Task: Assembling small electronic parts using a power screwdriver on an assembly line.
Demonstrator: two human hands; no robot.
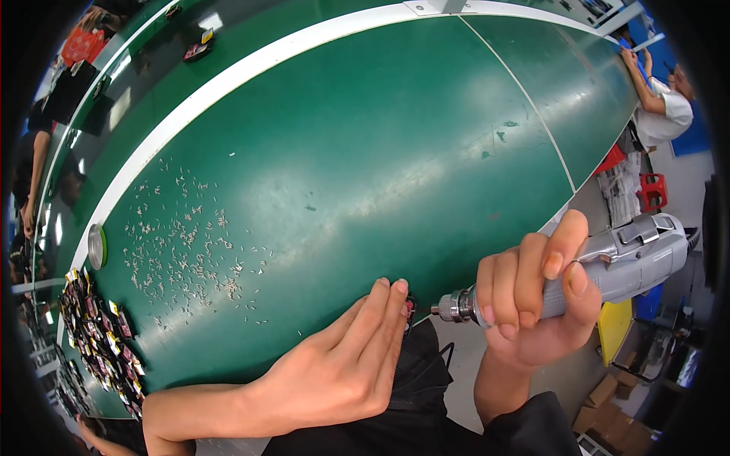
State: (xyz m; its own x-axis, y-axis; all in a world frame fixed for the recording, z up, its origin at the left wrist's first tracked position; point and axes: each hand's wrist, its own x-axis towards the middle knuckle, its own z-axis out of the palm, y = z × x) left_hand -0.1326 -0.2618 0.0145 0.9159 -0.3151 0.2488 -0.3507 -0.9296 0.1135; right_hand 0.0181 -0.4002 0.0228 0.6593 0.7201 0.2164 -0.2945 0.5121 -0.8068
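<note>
Right hand (532,292), lower right of the frame, is wrapped tight around a grey handheld rotary tool (601,273), all fingers closed on the barrel, metal chuck (455,305) pointing left. Left hand (342,365), lower centre, rests at the near edge of the green counter (380,152), fingertips (395,289) pinched narrow on a small dark part (410,307). I can't tell what kind of part it is; only a sliver shows past the fingers. Chuck tip sits just beside that part, nearly touching, and I see no clear bit in the gap.

My read is that the tool is being brought to the pinched piece. To do it well I'd keep the left wrist planted on the counter edge, keep the tool level with the piece, and feed in slowly so the tip doesn't skate onto the fingertips, which are very close. The firm wrap on the barrel looks right.

Left of the frame: a scatter of small pale bits (190,243) over the counter, a round metal tin (96,246) at the white edge strip, and a heap of small dark cards or chips (99,342) at lower left. Another person's arm (642,83) shows upper right, well apart.
</note>
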